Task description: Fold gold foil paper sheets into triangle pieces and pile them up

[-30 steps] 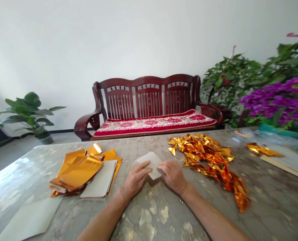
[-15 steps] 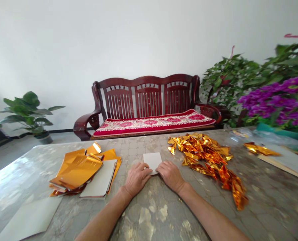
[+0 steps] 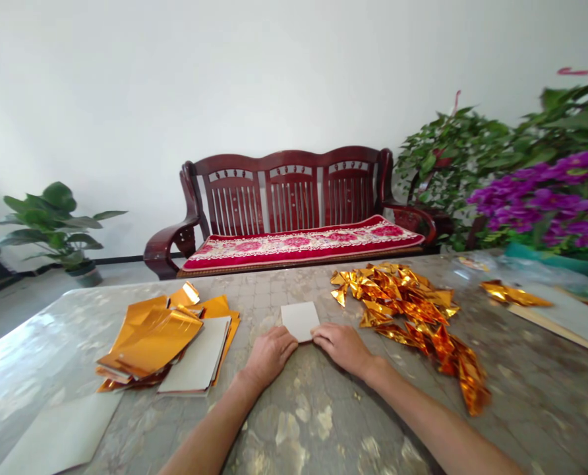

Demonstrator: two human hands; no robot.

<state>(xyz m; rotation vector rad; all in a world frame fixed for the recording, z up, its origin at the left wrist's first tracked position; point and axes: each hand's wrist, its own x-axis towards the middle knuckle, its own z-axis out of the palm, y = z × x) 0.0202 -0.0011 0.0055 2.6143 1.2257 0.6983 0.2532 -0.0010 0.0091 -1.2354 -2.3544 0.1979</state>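
The card [image 3: 300,321] has its lower edge hidden by the left hand [image 3: 270,356] and right hand [image 3: 341,348]; both forearms [image 3: 215,422] and the sheet [image 3: 59,432] run off the bottom edge.

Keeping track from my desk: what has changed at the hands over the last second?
The pale card went from tilted under both hands to lying flat on the table. The left hand and right hand moved back from on top of it to its near edge. The gold foil pile and orange sheets stayed as they were.
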